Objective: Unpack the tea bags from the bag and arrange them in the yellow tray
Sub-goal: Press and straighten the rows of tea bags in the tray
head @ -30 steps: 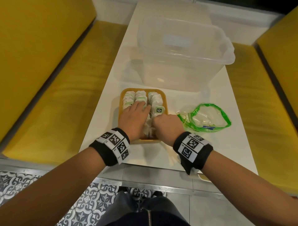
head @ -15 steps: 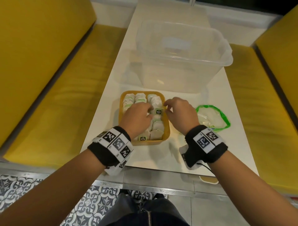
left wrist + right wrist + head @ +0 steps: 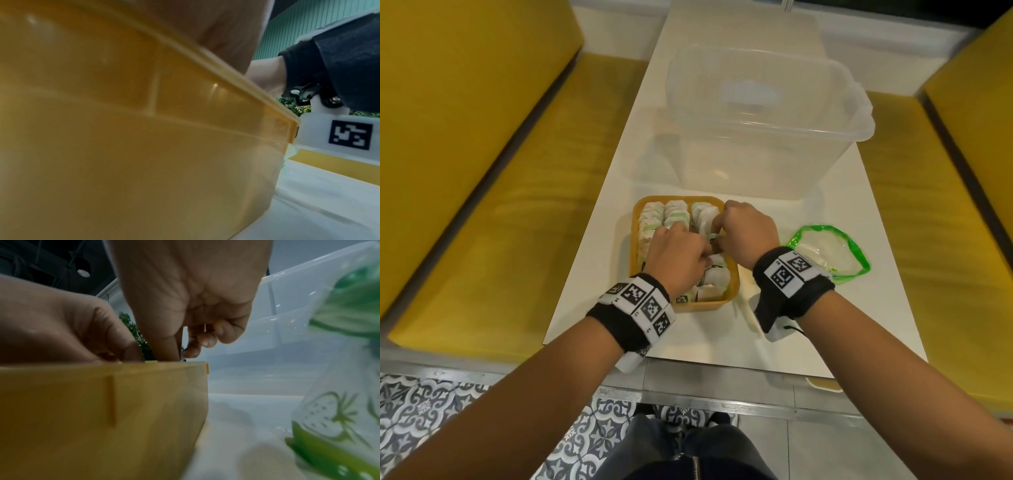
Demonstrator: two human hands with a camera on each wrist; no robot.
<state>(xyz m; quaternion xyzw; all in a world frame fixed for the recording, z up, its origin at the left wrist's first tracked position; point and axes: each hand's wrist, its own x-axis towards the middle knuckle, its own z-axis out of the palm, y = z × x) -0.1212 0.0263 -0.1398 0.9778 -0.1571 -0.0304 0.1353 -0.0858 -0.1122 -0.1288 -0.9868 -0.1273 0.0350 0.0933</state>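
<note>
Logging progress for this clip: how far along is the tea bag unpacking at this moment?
Nearly finished. Done: the green-edged bag lies slack on the table and looks empty, and the yellow tray holds three rows of tea bags. In hand: the left hand and right hand meet over the right row, fingers curled around a green-tagged tea bag. Left: seating that one and tidying the near end.

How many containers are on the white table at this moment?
3: the yellow tray of tea bags under both hands, the big clear tub behind it, and the green-rimmed bag lying to its right. Nothing suggests a hidden one.
</note>
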